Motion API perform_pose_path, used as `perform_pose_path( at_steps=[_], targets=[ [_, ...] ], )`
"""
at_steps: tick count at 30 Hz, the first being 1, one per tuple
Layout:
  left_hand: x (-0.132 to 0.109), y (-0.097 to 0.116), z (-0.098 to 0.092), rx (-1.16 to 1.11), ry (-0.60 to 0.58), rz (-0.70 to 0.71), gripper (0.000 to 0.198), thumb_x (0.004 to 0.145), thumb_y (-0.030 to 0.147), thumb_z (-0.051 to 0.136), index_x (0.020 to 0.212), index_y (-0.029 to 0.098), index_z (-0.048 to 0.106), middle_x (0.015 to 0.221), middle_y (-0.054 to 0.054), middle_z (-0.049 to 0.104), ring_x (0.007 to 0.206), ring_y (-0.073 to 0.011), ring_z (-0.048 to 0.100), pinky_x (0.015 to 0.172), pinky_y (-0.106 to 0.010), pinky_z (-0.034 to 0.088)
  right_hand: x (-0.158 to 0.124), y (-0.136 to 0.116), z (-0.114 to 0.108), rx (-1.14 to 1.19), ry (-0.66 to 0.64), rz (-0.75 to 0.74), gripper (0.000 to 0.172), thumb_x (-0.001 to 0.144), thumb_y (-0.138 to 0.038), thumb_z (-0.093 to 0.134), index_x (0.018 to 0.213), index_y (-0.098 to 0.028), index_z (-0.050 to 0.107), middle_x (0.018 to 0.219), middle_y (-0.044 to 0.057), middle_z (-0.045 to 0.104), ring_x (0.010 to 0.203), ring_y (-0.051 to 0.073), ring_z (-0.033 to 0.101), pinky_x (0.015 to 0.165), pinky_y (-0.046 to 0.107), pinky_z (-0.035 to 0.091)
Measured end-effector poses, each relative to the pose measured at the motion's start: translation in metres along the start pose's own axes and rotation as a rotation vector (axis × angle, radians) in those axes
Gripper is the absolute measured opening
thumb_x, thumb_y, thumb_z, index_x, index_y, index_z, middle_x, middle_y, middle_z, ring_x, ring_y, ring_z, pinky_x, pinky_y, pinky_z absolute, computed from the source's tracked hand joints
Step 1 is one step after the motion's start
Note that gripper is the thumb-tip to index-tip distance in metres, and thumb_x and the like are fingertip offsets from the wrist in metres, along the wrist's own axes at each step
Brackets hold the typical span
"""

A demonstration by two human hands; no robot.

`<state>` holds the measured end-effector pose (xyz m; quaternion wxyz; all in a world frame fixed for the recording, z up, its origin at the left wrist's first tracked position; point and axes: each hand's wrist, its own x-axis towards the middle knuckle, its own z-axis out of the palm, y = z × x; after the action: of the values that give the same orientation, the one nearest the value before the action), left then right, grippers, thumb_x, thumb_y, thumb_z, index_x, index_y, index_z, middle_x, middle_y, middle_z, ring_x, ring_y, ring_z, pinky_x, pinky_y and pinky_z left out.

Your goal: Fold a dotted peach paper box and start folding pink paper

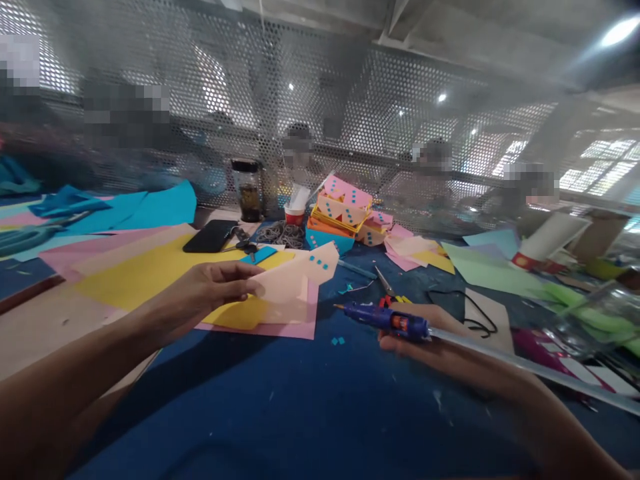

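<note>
Blue felt table cover (280, 407), scattered with small paper scraps. Far left: teal paper sheets (150, 207). Nearer, a large yellow paper sheet (145, 270) partly overlaps a pink paper sheet (285, 328). Black smartphone (210, 236) lies flat, metal keys (245, 244) just beside it. Behind them stands a dark glass jar (249, 190). A coil of grey cord (281, 234) lies near a red-and-white paper cup (295, 212). Stack of pink and orange paper boxes with blue squares (343, 213) at centre. Pale green paper sheet (487, 270) at right. Perforated metal screen (350, 113) behind the table.

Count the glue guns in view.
1. The blue glue gun sits in the right hand over the blue table; the left hand holds paper. More may be hidden.
</note>
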<state>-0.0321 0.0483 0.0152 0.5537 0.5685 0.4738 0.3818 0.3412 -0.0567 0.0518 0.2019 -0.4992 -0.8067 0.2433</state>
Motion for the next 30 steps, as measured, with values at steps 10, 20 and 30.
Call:
perform_pose_path(
  at_steps=[10,20,30],
  targets=[
    [-0.006,0.008,0.005,0.047,0.019,-0.051,0.027,0.077,0.034,0.083,0.102,0.023,0.078,0.093,0.000,0.077,0.086,-0.0151,0.064,0.078,-0.023,0.050,0.002,0.015,-0.005,-0.198,-0.017,0.090,0.029,0.097,-0.046,0.061,0.079,-0.023,0.059,0.076,-0.001,0.064,0.066,0.015,0.056,0.057,0.026,0.039],
    [-0.005,0.006,0.003,0.053,0.030,-0.072,0.029,0.078,0.033,0.082,0.105,0.022,0.078,0.097,0.000,0.078,0.091,-0.0159,0.065,0.083,-0.024,0.049,0.001,0.021,-0.004,-0.260,-0.053,0.121,0.030,0.097,-0.047,0.061,0.078,-0.024,0.059,0.075,-0.003,0.066,0.066,0.016,0.059,0.057,0.025,0.038],
    [-0.004,0.004,0.000,0.037,0.001,-0.077,0.028,0.077,0.033,0.083,0.103,0.025,0.078,0.094,0.001,0.078,0.092,-0.0159,0.067,0.082,-0.022,0.048,0.003,0.018,-0.002,-0.221,-0.065,0.142,0.029,0.095,-0.043,0.065,0.076,-0.022,0.057,0.074,-0.003,0.066,0.066,0.015,0.059,0.056,0.025,0.037]
  ],
)
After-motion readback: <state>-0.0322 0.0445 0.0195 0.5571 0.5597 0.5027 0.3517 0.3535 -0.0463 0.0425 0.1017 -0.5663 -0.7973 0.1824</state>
